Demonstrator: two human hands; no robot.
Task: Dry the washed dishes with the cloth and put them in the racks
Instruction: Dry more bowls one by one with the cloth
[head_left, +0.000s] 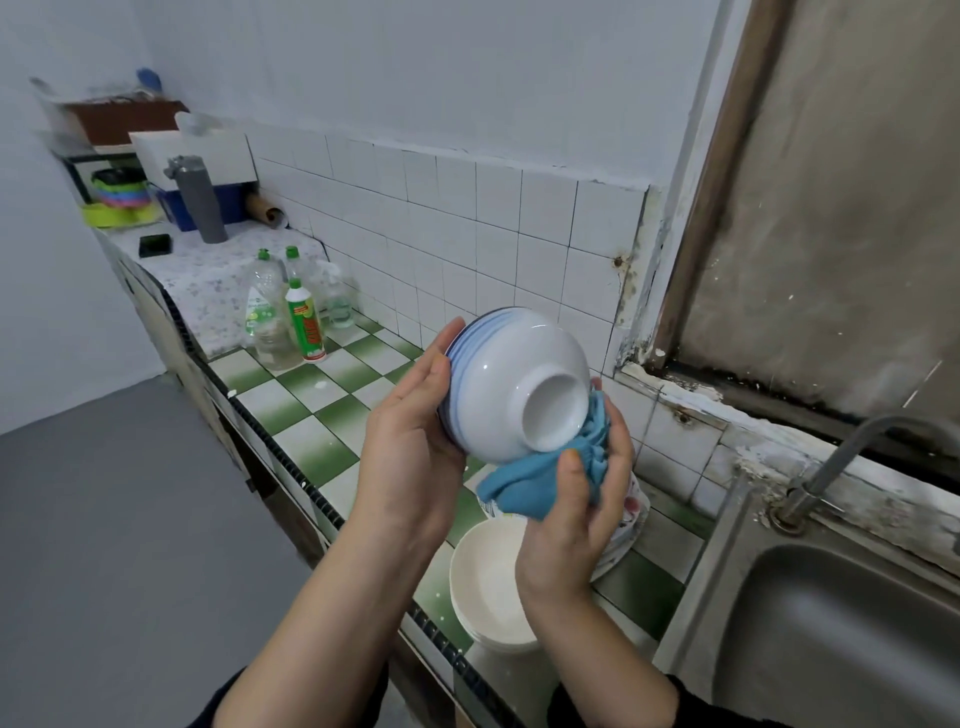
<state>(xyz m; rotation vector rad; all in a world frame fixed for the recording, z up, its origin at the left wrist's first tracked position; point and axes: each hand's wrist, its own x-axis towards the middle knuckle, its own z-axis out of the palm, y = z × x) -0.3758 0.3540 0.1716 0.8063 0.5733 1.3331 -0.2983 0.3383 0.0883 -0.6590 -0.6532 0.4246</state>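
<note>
Two bare hands meet above the tabletop's front edge; the left hand (410, 431) has its grip spread over the rim side of a white bowl (511, 382) with blue bands near the rim, held tilted in the air with its foot ring turned toward the camera; the right hand (576, 499) has its grip closed on a bunched blue cloth (540, 480), pressed against the bowl's base. Below them, near the front edge, a cream bowl (485, 577) sits on other cream dishes; a stack of patterned plates (631, 514) behind it is mostly hidden by the right hand. The tabletop (311, 415) is green-and-white checked tile; a steel sink (831, 634) is set in at its right end, with a tap (852, 452) cut off by the frame. Toward the far left, detergent bottles (291, 317) stand together; beyond, a grey flask (197, 200) and blurred clutter fill the far corner against the white tiled wall (467, 218).
</note>
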